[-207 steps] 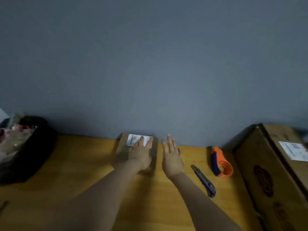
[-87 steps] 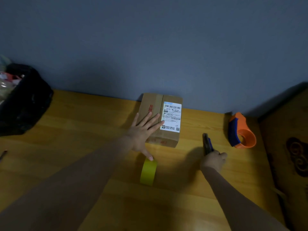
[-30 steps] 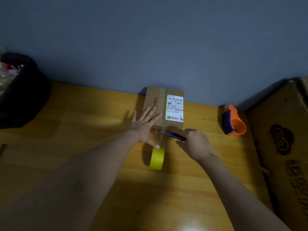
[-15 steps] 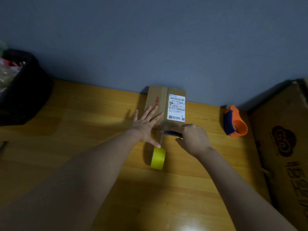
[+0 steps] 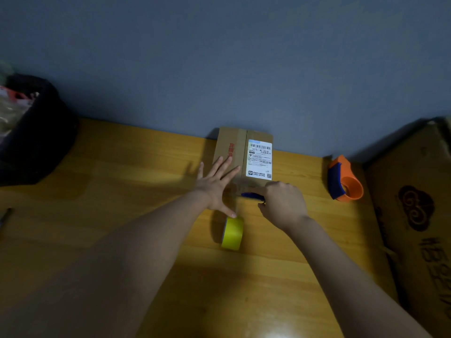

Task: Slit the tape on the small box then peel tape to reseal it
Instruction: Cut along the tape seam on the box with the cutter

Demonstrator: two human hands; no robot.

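A small cardboard box with a white shipping label and a tape strip down its middle lies against the blue wall. My left hand rests flat on the box's near left part, fingers spread. My right hand is closed around a blue utility knife, whose tip lies at the box's near edge by the tape seam. A yellow tape roll stands on edge just in front of the box, below my left thumb.
An orange and blue tape dispenser sits to the right on the wooden table. A large cardboard box fills the right edge. A black bag sits at the far left.
My right hand took the knife from the table and brought it to the box's near edge. In the last second it edged closer to the seam. My left hand stays on the box.
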